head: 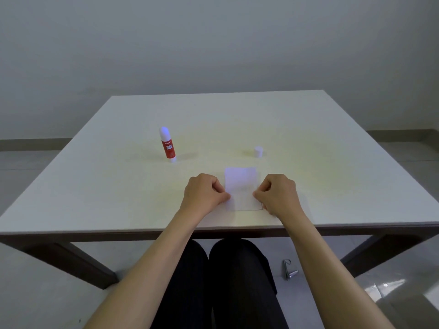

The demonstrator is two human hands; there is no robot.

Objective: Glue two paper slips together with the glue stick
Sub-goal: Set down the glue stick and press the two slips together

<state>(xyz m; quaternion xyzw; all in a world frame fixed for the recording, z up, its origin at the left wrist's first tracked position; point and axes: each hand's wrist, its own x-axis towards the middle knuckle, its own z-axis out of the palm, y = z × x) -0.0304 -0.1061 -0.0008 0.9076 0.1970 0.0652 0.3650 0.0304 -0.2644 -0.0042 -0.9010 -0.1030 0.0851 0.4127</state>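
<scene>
A white paper slip [241,188] lies flat on the white table [118,186] near its front edge; I cannot tell whether a second slip lies under it. My left hand [204,194] pinches its left edge with curled fingers. On the slip's right edge, my right hand [277,194] pinches the same way. A red and white glue stick [168,144] stands upright and uncapped at the back left, apart from both hands. Its white cap [258,151] stands alone behind the slip, to the right.
The table's front edge [213,227] runs just below my wrists. My dark-trousered legs [228,281] are under the table. A small metal object [288,269] lies on the floor at the right.
</scene>
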